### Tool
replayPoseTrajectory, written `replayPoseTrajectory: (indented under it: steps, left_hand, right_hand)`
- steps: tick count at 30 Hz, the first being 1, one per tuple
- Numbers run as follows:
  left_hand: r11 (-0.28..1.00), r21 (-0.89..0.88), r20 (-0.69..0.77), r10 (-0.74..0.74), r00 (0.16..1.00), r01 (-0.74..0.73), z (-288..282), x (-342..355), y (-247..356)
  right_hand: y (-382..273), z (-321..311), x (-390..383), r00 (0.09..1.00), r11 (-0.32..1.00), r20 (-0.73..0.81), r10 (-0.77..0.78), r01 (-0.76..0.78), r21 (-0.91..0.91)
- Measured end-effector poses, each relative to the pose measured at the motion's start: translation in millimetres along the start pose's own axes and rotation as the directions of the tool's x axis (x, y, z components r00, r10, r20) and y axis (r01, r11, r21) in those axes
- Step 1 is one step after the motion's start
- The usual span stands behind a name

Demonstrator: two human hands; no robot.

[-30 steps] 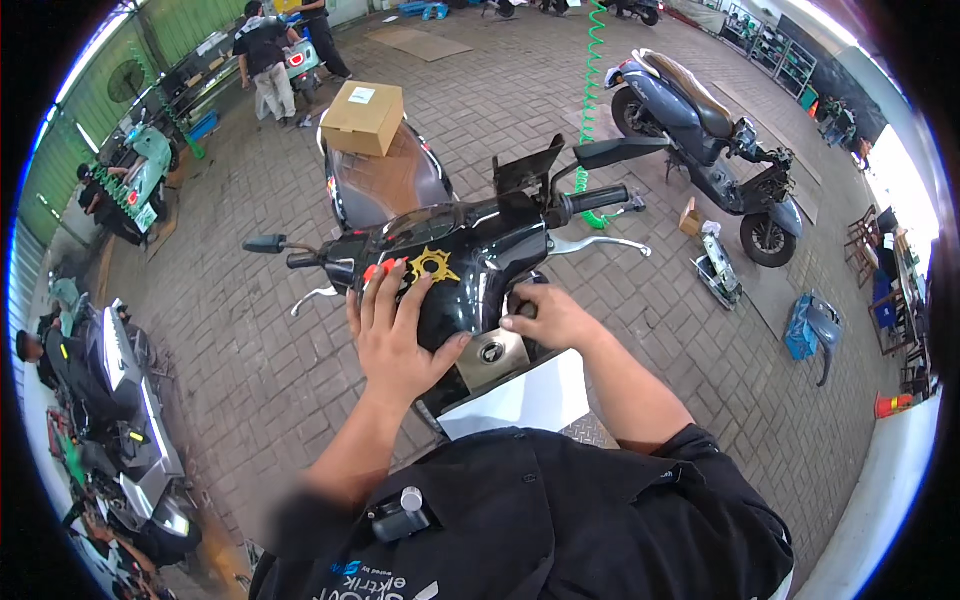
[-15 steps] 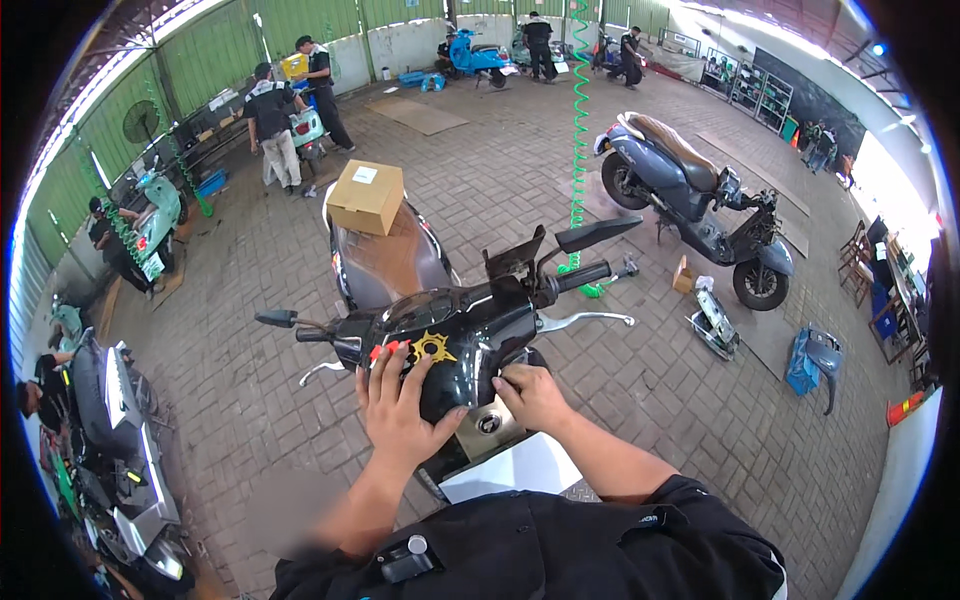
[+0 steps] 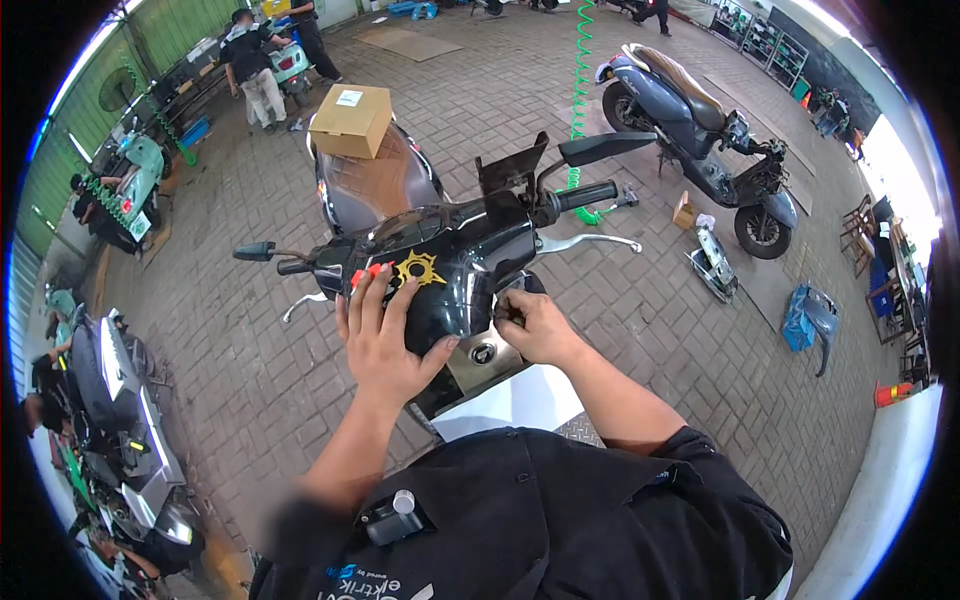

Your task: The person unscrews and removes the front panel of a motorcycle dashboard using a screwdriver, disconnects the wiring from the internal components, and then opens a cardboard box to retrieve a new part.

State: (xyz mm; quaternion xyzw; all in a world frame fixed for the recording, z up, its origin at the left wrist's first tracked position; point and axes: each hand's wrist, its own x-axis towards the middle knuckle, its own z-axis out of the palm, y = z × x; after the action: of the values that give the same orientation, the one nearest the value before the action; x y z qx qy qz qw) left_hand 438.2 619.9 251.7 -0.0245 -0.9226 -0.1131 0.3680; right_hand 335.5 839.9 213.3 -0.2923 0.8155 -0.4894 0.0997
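Head view: While the person looks down on a scooter front, both bare hands are on or beside the glossy black handlebar cover (image 3: 470, 285).
Cover position: It sits mid-picture between the two handgrips, just above a metallic plate (image 3: 463, 374) bearing a round emblem (image 3: 483, 354).
Left hand: The left hand (image 3: 382, 352) lies palm down on the cover's left part, fingers extended and slightly parted, thumb spread toward the lower edge; it rests on the surface and grips nothing.
Markings: The fingertips lie by a yellow gear-like emblem (image 3: 419, 268) and a red patch (image 3: 372, 272).
Right hand: The right hand (image 3: 537, 328) is half closed at the cover's lower right edge, fingers curled inward; whether it pinches the edge or some small part, I cannot tell.
Handlebar: A silver brake lever (image 3: 590, 241) sticks out on the right, below the black right handgrip (image 3: 588, 196); a dark mirror (image 3: 605, 148) stands above the grip.
Near the body: A white sheet (image 3: 510, 402) lies between the plate and the person's black shirt (image 3: 480, 510).
Seat: A cardboard box (image 3: 350, 122) rests on the brown-topped seat (image 3: 385, 190).
Around: A grey-blue scooter (image 3: 690, 125) stands at upper right, past a green coiled hose (image 3: 581, 95); co-workers (image 3: 255, 65) attend a pale green scooter (image 3: 290, 65) at upper left.
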Motion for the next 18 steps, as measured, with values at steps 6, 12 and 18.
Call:
replayPoseTrajectory:
  steps: [6, 12, 18]
  left_hand:
    - [1.0, -0.006, 0.0, 0.001, 1.0, -0.001, 0.3, 1.3, 0.0]
    - [1.0, 0.016, -0.012, 0.026, 1.0, -0.026, 0.4, 2.7, 0.0]
    - [0.999, 0.027, 0.003, 0.024, 1.0, -0.025, -0.7, 2.3, 0.2]
  right_hand:
    - [-15.5, -0.3, -1.1, 0.997, 0.996, 0.009, 0.079, -0.079, -0.044]
    - [-1.5, 3.0, 4.5, 0.994, 0.99, -0.036, -0.106, 0.102, -0.095]
    - [-0.5, 3.2, 8.7, 0.986, 0.978, -0.037, -0.16, 0.153, -0.144]
